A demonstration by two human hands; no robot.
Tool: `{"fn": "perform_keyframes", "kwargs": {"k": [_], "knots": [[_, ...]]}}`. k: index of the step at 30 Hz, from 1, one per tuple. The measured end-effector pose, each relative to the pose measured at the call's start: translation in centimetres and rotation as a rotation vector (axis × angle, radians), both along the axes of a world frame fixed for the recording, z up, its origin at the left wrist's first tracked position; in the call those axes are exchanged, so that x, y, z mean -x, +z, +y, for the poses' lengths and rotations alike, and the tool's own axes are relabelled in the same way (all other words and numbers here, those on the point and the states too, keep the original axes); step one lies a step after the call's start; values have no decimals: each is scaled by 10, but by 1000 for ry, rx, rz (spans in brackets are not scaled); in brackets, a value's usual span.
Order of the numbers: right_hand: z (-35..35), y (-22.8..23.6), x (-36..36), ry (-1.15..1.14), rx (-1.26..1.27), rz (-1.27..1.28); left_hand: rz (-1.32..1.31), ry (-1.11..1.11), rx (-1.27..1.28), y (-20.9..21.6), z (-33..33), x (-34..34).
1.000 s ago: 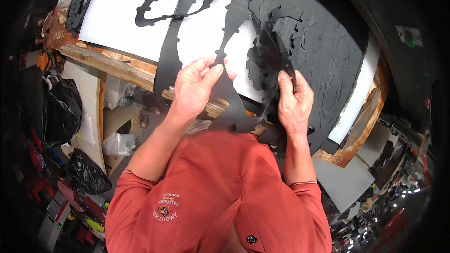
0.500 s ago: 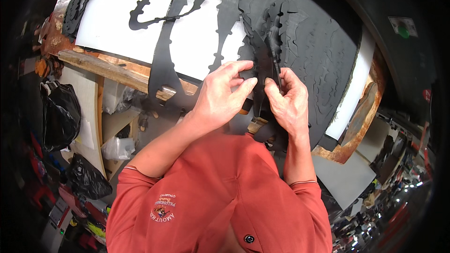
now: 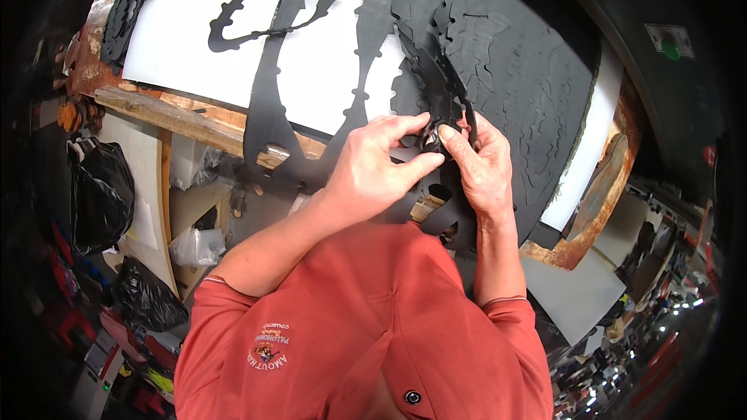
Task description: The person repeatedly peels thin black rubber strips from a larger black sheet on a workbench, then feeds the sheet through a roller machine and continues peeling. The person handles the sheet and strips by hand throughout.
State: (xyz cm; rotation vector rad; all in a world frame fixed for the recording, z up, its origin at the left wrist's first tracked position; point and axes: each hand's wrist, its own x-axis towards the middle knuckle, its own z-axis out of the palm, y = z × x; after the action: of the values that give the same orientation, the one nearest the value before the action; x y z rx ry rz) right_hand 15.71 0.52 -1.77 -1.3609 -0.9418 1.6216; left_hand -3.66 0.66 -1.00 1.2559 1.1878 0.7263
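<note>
Both my hands work at the near end of a black cut piece with notched, wavy edges (image 3: 443,82), which bends upward over a black sheet (image 3: 537,101). My right hand (image 3: 489,167) pinches it between thumb and fingers, the fingers partly behind it. From the left, the thumb and forefinger of my left hand (image 3: 373,159) close around the same folded end. More wavy cut outlines show in the sheet to the right. On the left, narrow black strips with small tabs (image 3: 268,85) stay joined to the sheet around cut-out openings.
A white board (image 3: 198,31) lies under the sheet. A stack of black notched pieces (image 3: 128,12) sits at the far left. A wooden bar (image 3: 171,118) runs along the near edge. Black plastic bags (image 3: 101,194) hang at left; a dark machine part with a green button (image 3: 671,50) stands right.
The black piece has been folded at its near end and now leans differently. My left finger and thumb have moved right and closed onto it.
</note>
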Motion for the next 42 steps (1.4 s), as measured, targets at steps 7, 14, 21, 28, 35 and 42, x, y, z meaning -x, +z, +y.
{"fn": "perform_keyframes", "kwargs": {"k": [7, 14, 21, 28, 35, 42], "knots": [[-3, 4, 18, -52, -62, -114, -406, 155, 307, -1, 9, 7], [-5, 0, 32, -120, -169, -307, -476, 240, 427, -11, 10, 15], [16, 11, -26, -471, -145, -320, -274, 522, 273, -18, 8, 16], [12, 20, -10, -153, -518, -977, -395, 455, -92, -16, 3, 17], [12, 13, 53, -50, -729, -890, -477, 400, 127, 1, -4, 9], [10, 14, 52, 9, -577, -858, -863, 386, 457, -6, 2, 14]]}}
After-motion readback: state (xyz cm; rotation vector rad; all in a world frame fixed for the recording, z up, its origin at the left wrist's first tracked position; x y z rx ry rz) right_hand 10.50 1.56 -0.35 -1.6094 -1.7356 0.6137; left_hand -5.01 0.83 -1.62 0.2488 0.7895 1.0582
